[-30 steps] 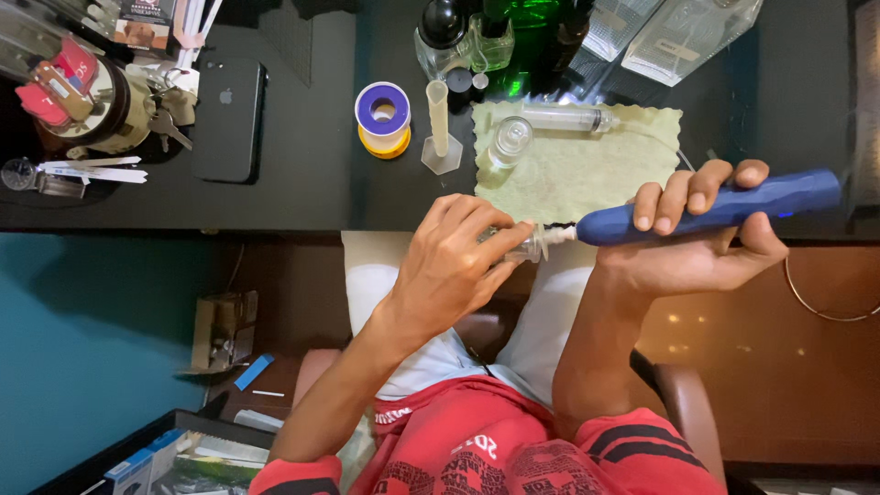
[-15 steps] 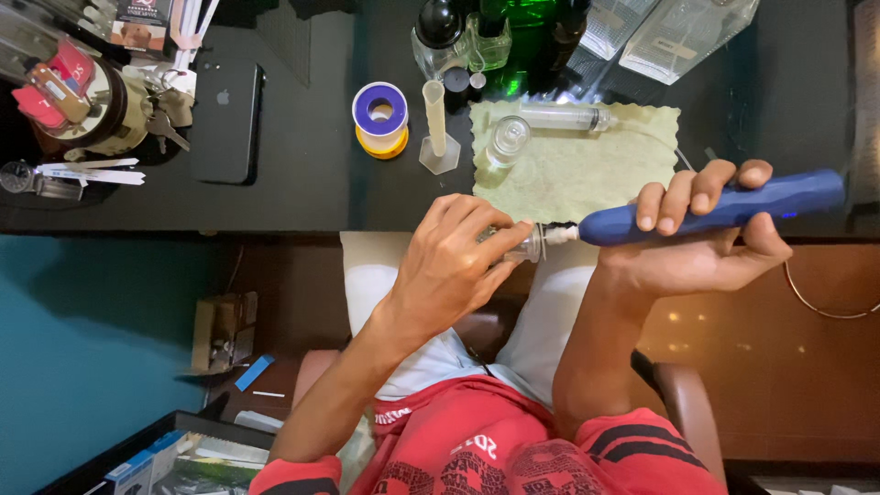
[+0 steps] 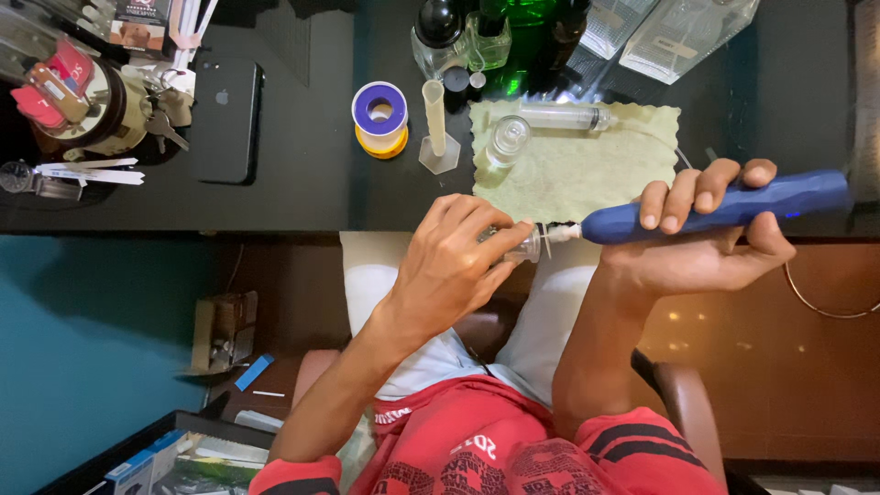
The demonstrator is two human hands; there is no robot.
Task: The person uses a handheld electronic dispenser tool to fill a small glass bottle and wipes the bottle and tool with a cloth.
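Note:
My right hand (image 3: 701, 234) grips a blue pen-shaped rotary tool (image 3: 724, 208), held level with its white tip pointing left. My left hand (image 3: 454, 261) pinches a small clear glass piece (image 3: 526, 246) right at that tip, in front of the black desk's near edge. The tool's tip touches or nearly touches the glass piece; my fingers hide most of it. Both hands hover over my lap, just below a pale green cloth (image 3: 587, 170) on the desk.
On the cloth lie a clear syringe (image 3: 564, 116) and a small glass jar (image 3: 507, 139). A thin measuring cylinder (image 3: 437, 128), a blue-and-yellow tape roll (image 3: 380, 117), a black phone (image 3: 225, 119), keys, and glass bottles (image 3: 458, 41) stand on the black desk (image 3: 302, 183).
The tool and my right hand have shifted very slightly to the right. My left hand has stayed on the glass piece.

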